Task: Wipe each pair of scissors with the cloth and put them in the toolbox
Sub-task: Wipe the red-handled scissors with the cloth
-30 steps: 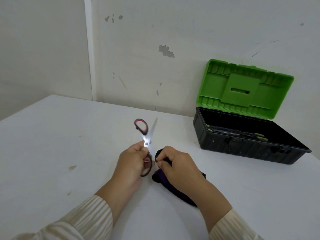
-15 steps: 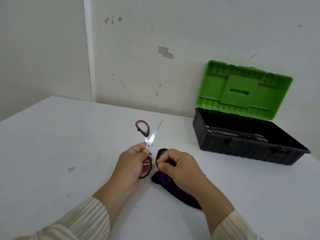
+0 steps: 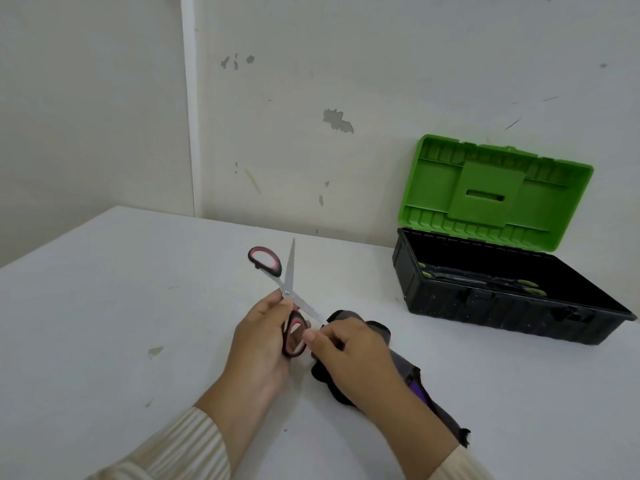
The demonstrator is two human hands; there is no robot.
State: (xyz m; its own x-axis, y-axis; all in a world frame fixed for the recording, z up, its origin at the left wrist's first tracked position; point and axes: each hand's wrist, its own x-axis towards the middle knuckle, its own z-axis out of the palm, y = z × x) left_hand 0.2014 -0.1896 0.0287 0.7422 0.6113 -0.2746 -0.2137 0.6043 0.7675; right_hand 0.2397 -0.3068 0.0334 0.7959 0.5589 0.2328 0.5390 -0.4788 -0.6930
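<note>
Steel blades splayed wide — the red-and-black scissors [image 3: 289, 294] are held open above the white table [image 3: 104, 306], one handle loop up and away, the other tucked in the left hand [image 3: 261, 341], whose fingers are closed around that lower loop and the pivot. The right hand [image 3: 356, 362] is bunched over the dark purple cloth [image 3: 412, 379], gripping a fold of it, with the tip of the lower blade meeting the cloth at the fingertips.

The step in hand looks to be wiping that lower blade. To do it well, I would pinch the cloth flat over the blade's back, not its edge, and draw from pivot to tip so the fingers travel away from the sharp side. Keeping the scissors wide lets each blade be reached alone. The upright blade seems to need its own pass, then the handles.

The black toolbox [image 3: 485, 317] stands well to the right, its green lid [image 3: 495, 192] propped against the wall; green-handled scissors [image 3: 485, 280] lie inside already. Close the blades before carrying this pair over.
</note>
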